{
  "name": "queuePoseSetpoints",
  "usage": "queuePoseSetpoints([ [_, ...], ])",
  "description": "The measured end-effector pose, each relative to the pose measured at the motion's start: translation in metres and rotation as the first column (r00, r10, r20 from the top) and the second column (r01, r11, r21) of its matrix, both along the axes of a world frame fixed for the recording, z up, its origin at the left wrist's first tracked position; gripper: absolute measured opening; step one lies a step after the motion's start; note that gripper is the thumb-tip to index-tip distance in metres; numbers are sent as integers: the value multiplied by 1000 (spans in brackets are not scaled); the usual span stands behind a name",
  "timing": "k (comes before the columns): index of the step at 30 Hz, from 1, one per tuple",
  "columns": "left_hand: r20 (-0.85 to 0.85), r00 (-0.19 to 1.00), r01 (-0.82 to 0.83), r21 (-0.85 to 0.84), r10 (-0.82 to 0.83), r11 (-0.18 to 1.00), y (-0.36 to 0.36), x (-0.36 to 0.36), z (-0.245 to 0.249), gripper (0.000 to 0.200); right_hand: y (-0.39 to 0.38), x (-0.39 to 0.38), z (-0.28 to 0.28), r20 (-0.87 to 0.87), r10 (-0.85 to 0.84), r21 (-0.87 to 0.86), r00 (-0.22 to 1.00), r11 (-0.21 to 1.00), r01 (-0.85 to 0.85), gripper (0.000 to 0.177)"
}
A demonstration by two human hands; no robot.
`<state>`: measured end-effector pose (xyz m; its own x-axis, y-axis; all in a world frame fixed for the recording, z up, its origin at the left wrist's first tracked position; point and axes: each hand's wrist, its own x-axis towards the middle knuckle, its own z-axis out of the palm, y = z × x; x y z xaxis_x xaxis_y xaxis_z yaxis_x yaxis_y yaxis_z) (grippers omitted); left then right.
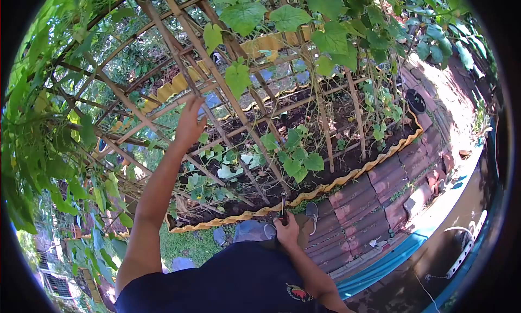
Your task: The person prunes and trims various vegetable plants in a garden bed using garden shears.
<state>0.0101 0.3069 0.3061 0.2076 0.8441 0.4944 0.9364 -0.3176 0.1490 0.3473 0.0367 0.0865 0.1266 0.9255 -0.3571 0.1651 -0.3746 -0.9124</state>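
Note:
My left hand (pixel 190 122) is raised to the bamboo trellis (pixel 217 79), its fingers stretched upward and the thumb apart. The fingertips overlap a crossing of the poles in this view, among thin climbing stems. Low in front of my body, my right hand (pixel 287 230) is closed around the dark handle of a pair of pruning shears (pixel 283 204). Their metal tip points away from me toward the bed edging. Broad green vine leaves (pixel 237 79) hang on the lattice beyond my left hand.
A garden bed (pixel 304 177) with leafy plants lies beneath the trellis, bordered by wavy yellow edging (pixel 347 178). Reddish tiles (pixel 347 220) cover the ground at right, beside a blue sheet (pixel 380 267). Dense foliage (pixel 38 166) hangs at left. A black pot (pixel 415 100) stands at the bed's far end.

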Motion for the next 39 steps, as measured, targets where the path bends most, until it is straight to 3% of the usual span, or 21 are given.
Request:
queuePoseSetpoints([
  [1, 52, 999, 16, -17, -16, 1000, 18, 21, 30, 60, 17, 4, 1, -43, 14, -54, 999, 998, -16, 46],
  [4, -178, 984, 20, 183, 13, 983, 89, 51, 69, 54, 103, 6, -11, -6, 19, 211, 1000, 977, -18, 48],
  [6, -284, 953, -48, 195, 104, 980, 136, 60, 75, 52, 177, 17, 68, 170, 62, 205, 983, 974, -97, 50],
  [8, -362, 904, -171, 183, 228, 968, 171, 70, 73, 54, 254, 20, 101, 230, 36, 469, 973, 872, -143, 52],
  [10, -423, 822, -353, 146, 381, 924, 195, 75, 69, 60, 330, 18, 135, 430, -5, 600, 903, 748, -282, 50],
  [13, -404, 812, -388, 167, 422, 906, 224, 65, 56, 58, 420, -8, 177, 633, -184, 669, 752, 618, -413, 45],
  [16, -341, 878, -282, 200, 336, 939, 235, 49, 58, 56, 488, -48, 205, 765, -274, 617, 583, 572, -540, 42],
  [19, -359, 878, -211, 303, 317, 929, 224, 48, 67, 53, 540, -87, 215, 782, -404, 622, 474, 540, -567, 37],
  [23, -306, 903, -190, 349, 303, 918, 214, 47, 73, 48, 580, -120, 225, 796, -514, 585, 319, 519, -624, 27],
  [27, -278, 895, -265, 294, 348, 918, 204, 49, 81, 61, 607, -139, 218, 765, -603, 572, 227, 474, -669, 25],
  [29, -304, 894, -220, 342, 329, 913, 203, 47, 82, 60, 613, -143, 215, 770, -598, 561, 222, 469, -682, 24],
  [32, -256, 934, -182, 257, 248, 949, 206, 46, 86, 45, 626, -148, 206, 756, -599, 577, 262, 422, -699, 23],
  [36, -219, 948, -175, 254, 232, 951, 202, 51, 88, 43, 630, -152, 206, 718, -640, 600, 276, 367, -711, 24],
  [39, -228, 941, -170, 315, 249, 934, 205, 43, 80, 47, 629, -151, 209, 751, -617, 550, 234, 390, -738, 26],
])
